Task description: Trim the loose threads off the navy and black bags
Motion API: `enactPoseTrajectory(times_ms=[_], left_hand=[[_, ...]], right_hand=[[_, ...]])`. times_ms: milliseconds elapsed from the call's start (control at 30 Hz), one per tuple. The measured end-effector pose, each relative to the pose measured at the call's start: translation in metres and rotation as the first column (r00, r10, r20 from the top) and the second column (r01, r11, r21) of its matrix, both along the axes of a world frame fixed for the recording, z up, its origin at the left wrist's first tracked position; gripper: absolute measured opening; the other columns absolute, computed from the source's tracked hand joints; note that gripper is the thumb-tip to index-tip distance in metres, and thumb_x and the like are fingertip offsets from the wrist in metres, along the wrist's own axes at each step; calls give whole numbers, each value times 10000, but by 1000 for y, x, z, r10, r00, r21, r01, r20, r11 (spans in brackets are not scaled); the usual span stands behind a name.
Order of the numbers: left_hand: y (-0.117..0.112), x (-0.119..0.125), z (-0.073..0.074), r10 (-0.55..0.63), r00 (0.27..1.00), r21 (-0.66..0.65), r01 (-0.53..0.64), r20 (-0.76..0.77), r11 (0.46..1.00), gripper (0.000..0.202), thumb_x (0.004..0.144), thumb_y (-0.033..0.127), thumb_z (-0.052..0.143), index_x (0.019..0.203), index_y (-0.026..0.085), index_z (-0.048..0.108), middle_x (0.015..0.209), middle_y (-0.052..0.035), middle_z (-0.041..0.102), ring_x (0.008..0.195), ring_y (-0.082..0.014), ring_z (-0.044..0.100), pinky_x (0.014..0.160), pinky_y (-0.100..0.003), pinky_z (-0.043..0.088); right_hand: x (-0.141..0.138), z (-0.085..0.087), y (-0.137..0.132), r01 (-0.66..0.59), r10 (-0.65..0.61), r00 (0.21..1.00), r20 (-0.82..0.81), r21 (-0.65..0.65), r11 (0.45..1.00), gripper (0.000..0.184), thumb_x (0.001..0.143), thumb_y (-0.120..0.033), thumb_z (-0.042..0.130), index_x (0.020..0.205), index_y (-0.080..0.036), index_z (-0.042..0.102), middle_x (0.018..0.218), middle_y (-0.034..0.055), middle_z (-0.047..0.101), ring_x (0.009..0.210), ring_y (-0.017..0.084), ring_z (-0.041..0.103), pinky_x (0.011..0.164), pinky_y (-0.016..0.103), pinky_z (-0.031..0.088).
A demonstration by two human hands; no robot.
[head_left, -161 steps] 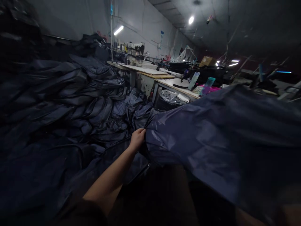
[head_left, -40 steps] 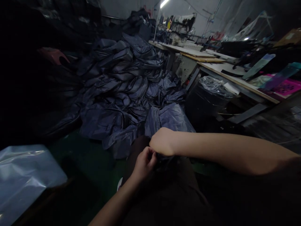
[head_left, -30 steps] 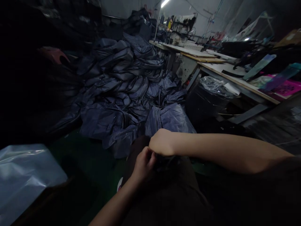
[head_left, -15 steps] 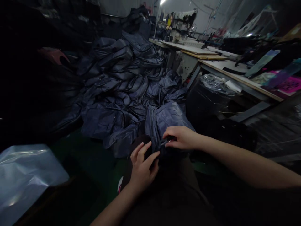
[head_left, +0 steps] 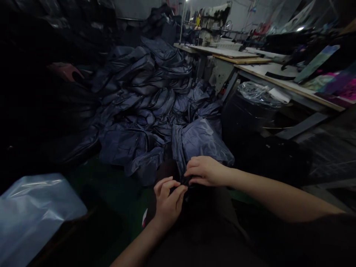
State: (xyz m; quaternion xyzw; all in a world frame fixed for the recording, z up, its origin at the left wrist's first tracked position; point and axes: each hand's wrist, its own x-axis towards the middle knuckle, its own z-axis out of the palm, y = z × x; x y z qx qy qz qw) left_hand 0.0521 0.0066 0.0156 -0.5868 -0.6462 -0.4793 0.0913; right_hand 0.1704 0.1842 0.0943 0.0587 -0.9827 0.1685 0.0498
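A navy nylon bag (head_left: 201, 142) lies bunched across my lap, its upper part spreading out in front of me. My left hand (head_left: 168, 200) and my right hand (head_left: 205, 171) meet at a dark fold of it (head_left: 185, 181). The fingers of both hands close on this fold, and my right hand sits higher and farther out. Any zipper or seam inside the fold is hidden by my fingers and the dim light.
A large heap of navy nylon bags (head_left: 141, 107) rises on the floor ahead. A clear plastic sheet (head_left: 36, 218) lies at lower left. Sewing tables (head_left: 267, 72) run along the right, with a plastic-covered bin (head_left: 250, 107) beneath them. A pink stool (head_left: 65, 71) stands in the dark left.
Both hands have drawn closer around the dark fold, and the fingers of my left hand have closed from spread to curled. The view has tilted slightly.
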Motion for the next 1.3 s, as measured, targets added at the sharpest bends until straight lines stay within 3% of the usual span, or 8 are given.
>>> enactPoseTrajectory(times_ms=[267, 533, 900, 1000, 1100, 1200, 1267, 1300], left_hand=[[1, 0, -4, 15, 1000, 14, -14, -19, 1000, 221, 747, 91, 674, 878, 267, 699, 826, -29, 537, 1003, -225, 479, 867, -381, 432], [-6, -8, -3, 61, 998, 3, -61, -11, 998, 246, 756, 83, 656, 910, 271, 694, 835, -32, 517, 989, -220, 487, 860, -381, 446], [-1, 1, -3, 5, 1000, -5, -5, -11, 1000, 197, 759, 89, 650, 872, 246, 690, 801, -28, 520, 978, -215, 496, 860, -366, 434], [-4, 0, -4, 3, 1000, -6, -3, -6, 1000, 208, 756, 89, 649, 875, 255, 688, 798, -26, 519, 981, -217, 504, 858, -366, 436], [-3, -10, -6, 55, 997, 15, -55, 47, 998, 198, 773, 104, 630, 897, 256, 665, 825, -21, 535, 954, -203, 526, 852, -361, 441], [5, -33, -7, 255, 932, -67, -246, 257, 967, 162, 828, 174, 570, 979, 222, 604, 879, -26, 564, 894, -183, 544, 850, -359, 433], [14, -48, -6, 374, 806, -204, -315, 458, 927, 281, 830, 244, 565, 1105, 204, 532, 949, -39, 561, 904, -184, 544, 859, -358, 425], [20, -53, -5, 383, 742, -270, -275, 551, 923, 338, 823, 282, 568, 1143, 196, 501, 980, -46, 555, 921, -187, 543, 861, -354, 423]], right_hand=[[-6, -7, -7, -1, 2, 1000, -20, 51, 999, 214, 886, -336, 521, 982, -194, 648, 891, 57, 632, 851, 187, 534, 727, 302, 399], [0, -6, -4, 88, -92, 995, -46, -72, 994, 239, 878, -357, 539, 1002, -183, 645, 950, 67, 632, 883, 178, 551, 774, 291, 423], [-3, -10, -10, 40, -37, 998, -48, 64, 997, 237, 893, -354, 512, 985, -190, 656, 902, 63, 641, 846, 195, 525, 738, 319, 387], [-3, -12, -10, 46, -44, 997, -64, 27, 999, 219, 894, -333, 512, 973, -187, 656, 891, 63, 642, 848, 194, 533, 747, 318, 396], [0, -10, -9, 127, -134, 988, -83, -84, 988, 196, 884, -324, 536, 962, -187, 653, 913, 60, 638, 868, 183, 550, 773, 302, 414], [7, -3, -13, 254, -273, 960, -61, -213, 943, 212, 860, -341, 574, 995, -189, 633, 943, 53, 624, 883, 168, 560, 763, 270, 434], [12, 0, -20, 317, -328, 945, 2, -263, 911, 272, 828, -368, 610, 1040, -198, 610, 955, 46, 615, 870, 163, 566, 730, 254, 444], [14, 0, -25, 340, -344, 938, 36, -272, 900, 326, 800, -392, 637, 1061, -201, 599, 959, 45, 613, 862, 165, 569, 718, 252, 447]])
